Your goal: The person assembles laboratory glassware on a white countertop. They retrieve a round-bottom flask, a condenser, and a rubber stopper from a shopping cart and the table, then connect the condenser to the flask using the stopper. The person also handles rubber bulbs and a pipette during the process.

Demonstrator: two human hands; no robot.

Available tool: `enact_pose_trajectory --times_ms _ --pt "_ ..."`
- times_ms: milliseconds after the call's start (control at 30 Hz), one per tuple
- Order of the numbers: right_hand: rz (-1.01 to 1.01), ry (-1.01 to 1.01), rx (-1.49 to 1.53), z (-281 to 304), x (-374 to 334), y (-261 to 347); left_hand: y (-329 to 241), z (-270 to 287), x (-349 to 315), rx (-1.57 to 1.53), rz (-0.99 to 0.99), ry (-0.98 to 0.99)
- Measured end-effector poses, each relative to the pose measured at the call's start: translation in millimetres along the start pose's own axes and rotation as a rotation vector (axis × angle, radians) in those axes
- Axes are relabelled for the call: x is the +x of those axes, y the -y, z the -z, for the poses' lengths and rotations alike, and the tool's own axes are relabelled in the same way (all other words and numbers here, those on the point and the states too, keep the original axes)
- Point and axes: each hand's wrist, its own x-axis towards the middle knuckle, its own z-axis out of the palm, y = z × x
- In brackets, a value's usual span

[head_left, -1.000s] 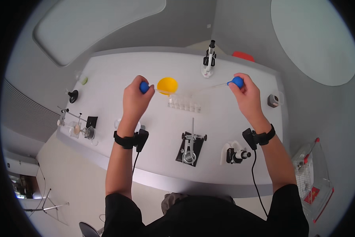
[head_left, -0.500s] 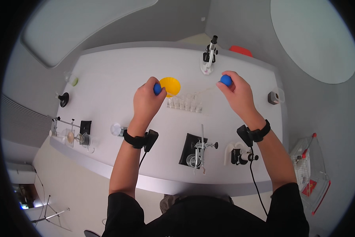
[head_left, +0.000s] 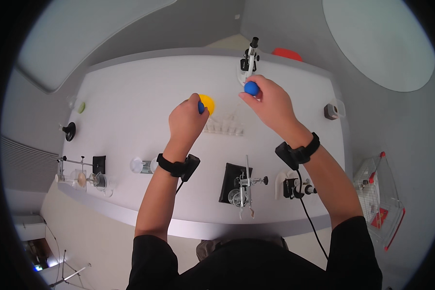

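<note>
My left hand point(head_left: 186, 122) is closed on a dropper with a blue rubber bulb point(head_left: 201, 107), mostly covered by the fingers. It hovers by the near left edge of a round yellow dish point(head_left: 209, 103), partly hiding it. Between thumb and fingers, my right hand point(head_left: 274, 105) pinches another blue-bulbed dropper point(head_left: 251, 88), in front of the white and black microscope point(head_left: 248, 63). Thin clear tubes seem to run from both bulbs, too faint to follow. Just below them on the table stands a clear rack of several small glass tubes point(head_left: 224, 127).
Nearer me are a metal clamp stand point(head_left: 245, 182) on a black base and a second microscope point(head_left: 294, 187). Clear glassware point(head_left: 141, 165) lies by my left wrist, and more lab gear point(head_left: 84, 179) at the left edge. A small dark box point(head_left: 331, 111) sits far right.
My right hand has moved left with its dropper, toward the far microscope. My left hand has shifted slightly right, now covering more of the yellow dish. The whole view has shifted a little.
</note>
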Motion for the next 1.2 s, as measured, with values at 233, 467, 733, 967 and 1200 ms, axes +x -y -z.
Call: enact_pose_trajectory --times_ms 233,467,733,967,1200 --pt "-0.108 0.065 0.014 -55 13 -20 0 -23 7 0.05 0.055 0.157" --pt "-0.117 0.135 -0.019 -98 9 -38 0 -51 7 0.077 0.083 0.189" --pt "-0.143 0.209 -0.059 -92 5 -42 -8 -40 -1 0.056 0.106 0.145" --pt "-0.237 0.112 0.221 5 -68 -63 35 19 -92 -0.223 0.154 -0.096" --pt "-0.623 -0.329 0.211 122 -291 -163 125 -45 -294 -0.569 0.692 0.197"
